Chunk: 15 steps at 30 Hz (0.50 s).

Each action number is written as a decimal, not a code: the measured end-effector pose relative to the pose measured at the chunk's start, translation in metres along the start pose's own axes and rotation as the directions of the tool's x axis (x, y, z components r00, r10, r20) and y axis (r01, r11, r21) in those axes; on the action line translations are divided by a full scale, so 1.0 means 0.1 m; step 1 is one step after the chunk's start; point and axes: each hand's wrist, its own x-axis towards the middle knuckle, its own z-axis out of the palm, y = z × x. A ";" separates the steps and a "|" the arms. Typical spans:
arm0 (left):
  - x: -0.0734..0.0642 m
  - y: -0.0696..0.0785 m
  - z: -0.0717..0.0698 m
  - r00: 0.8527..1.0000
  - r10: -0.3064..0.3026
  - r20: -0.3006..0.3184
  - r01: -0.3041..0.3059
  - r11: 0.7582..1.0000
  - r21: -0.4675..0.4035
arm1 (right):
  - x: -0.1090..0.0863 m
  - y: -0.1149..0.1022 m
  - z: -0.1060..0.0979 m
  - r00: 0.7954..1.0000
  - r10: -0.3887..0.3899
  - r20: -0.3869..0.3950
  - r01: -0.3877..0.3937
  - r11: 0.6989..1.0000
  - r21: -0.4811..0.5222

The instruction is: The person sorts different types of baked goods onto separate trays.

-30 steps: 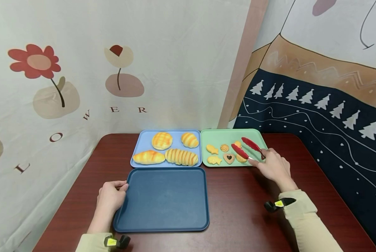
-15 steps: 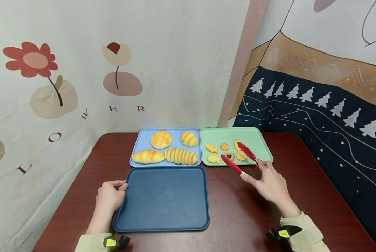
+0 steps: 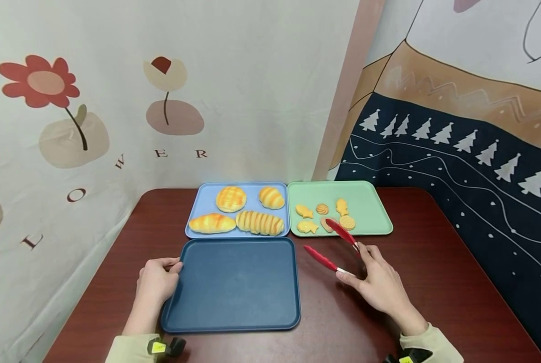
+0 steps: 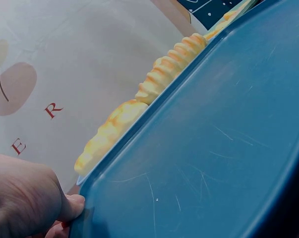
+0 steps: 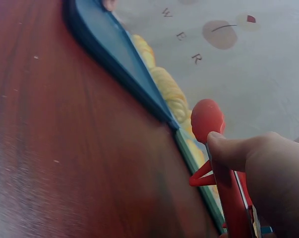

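My left hand (image 3: 154, 282) pinches the left rim of a dark blue tray (image 3: 234, 287) between thumb and fingers. In the left wrist view the thumb of that hand (image 4: 23, 198) lies at the tray's corner. My right hand (image 3: 381, 285) holds red tongs (image 3: 320, 258), their arms spread apart with nothing between the tips. One tip hangs in front of a heart-shaped cookie (image 3: 326, 225), partly hiding it; the other is over the table right of the dark tray. The right wrist view shows the thumb pressing along the tongs (image 5: 207, 119).
Behind the dark tray, a light blue tray (image 3: 253, 202) carries a round bun (image 3: 231, 199), a small croissant (image 3: 271, 197), an oval bread (image 3: 212, 223) and a ridged loaf (image 3: 260, 223). Beside it, a green tray (image 3: 367, 212) holds several small cookies. Printed cloth walls stand behind the table (image 3: 343, 317).
My right hand has drawn the tongs back toward me and to the left, off most of the green tray, uncovering several cookies. The left hand keeps its hold on the tray rim.
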 end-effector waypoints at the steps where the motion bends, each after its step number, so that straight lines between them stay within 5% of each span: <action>1: 0.00 0.00 0.00 1.000 0.001 0.002 -0.001 1.000 0.000 | -0.01 0.00 0.02 1.000 -0.010 -0.002 0.010 1.000 0.015; 15: 0.01 0.00 -0.01 1.000 0.001 0.015 -0.001 1.000 -0.001 | -0.08 0.00 0.17 0.999 -0.037 0.034 0.034 0.995 0.090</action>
